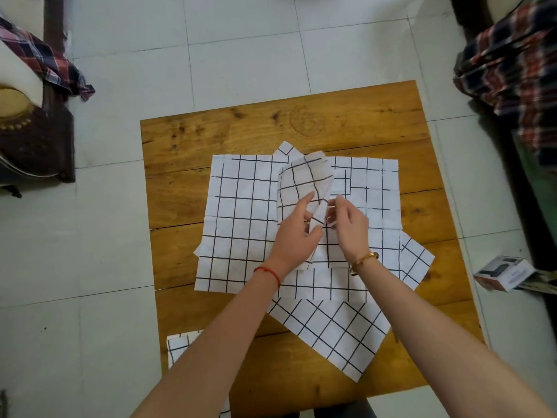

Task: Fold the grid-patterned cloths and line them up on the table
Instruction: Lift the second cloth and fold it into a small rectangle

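Several white cloths with a black grid lie overlapped on a wooden table [301, 128]. One small cloth [304, 182] is lifted off the pile in the middle. My left hand [297, 233] holds its lower part, fingers under the fabric. My right hand [351, 226] pinches its right edge just beside the left hand. A wide cloth [241, 224] lies flat beneath. Another cloth [334, 330] lies at an angle near the front. A further cloth [180, 345] hangs at the front left corner, partly hidden by my left forearm.
The table stands on a white tiled floor [241, 55]. A dark wooden piece of furniture [36, 140] with plaid fabric is at the left. Plaid fabric [512, 64] hangs at the right. A small box [503, 273] lies on the floor right of the table.
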